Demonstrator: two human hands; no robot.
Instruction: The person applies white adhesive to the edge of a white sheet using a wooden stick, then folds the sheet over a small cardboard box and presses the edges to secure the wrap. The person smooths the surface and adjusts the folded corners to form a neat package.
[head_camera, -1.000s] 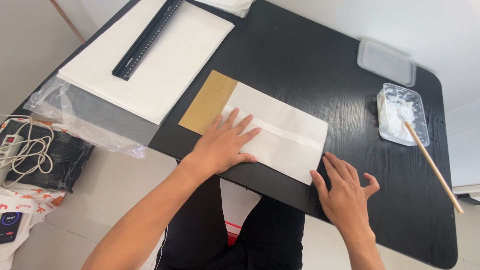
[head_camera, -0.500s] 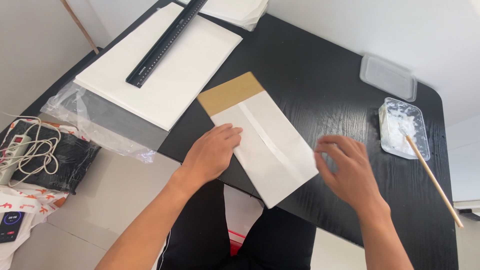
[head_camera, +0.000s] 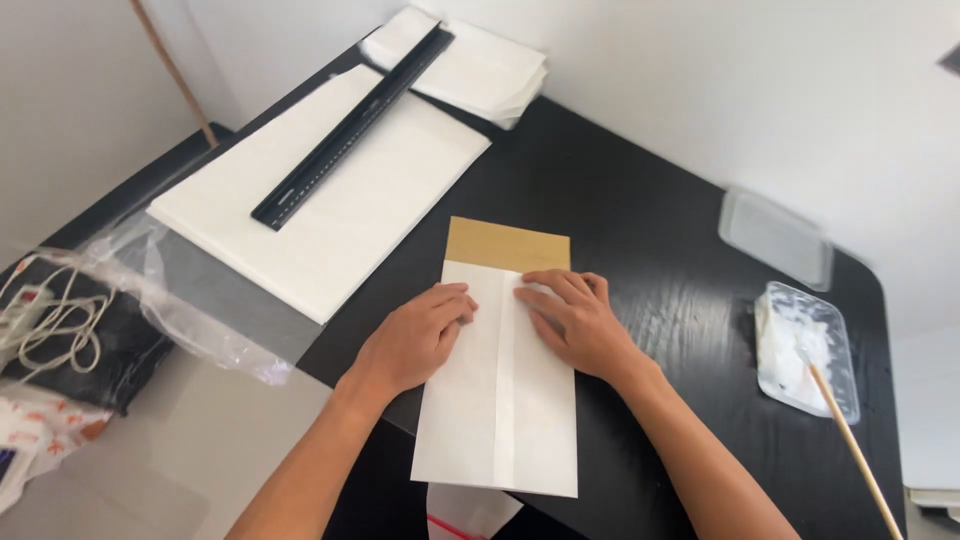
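A folded white paper piece (head_camera: 500, 410) lies lengthwise on the black table (head_camera: 640, 200), its near end hanging over the table's front edge. A brown paper strip (head_camera: 506, 243) shows at its far end. My left hand (head_camera: 415, 338) rests flat on the paper's left half, fingers pointing toward the centre seam. My right hand (head_camera: 572, 322) presses flat on the right half, fingertips near the seam and just below the brown strip. Neither hand grips anything.
A stack of large white sheets (head_camera: 330, 200) with a long black ruler (head_camera: 350, 125) lies at the left. More white sheets (head_camera: 470, 70) sit at the back. A clear tub of white paste (head_camera: 805, 345) with a wooden stick (head_camera: 850, 440), a lid (head_camera: 775, 238), and a plastic bag (head_camera: 190, 300) are nearby.
The paper has been turned from lying diagonally to pointing straight away from me. My right hand came down onto it beside my left hand. The camera view tilted.
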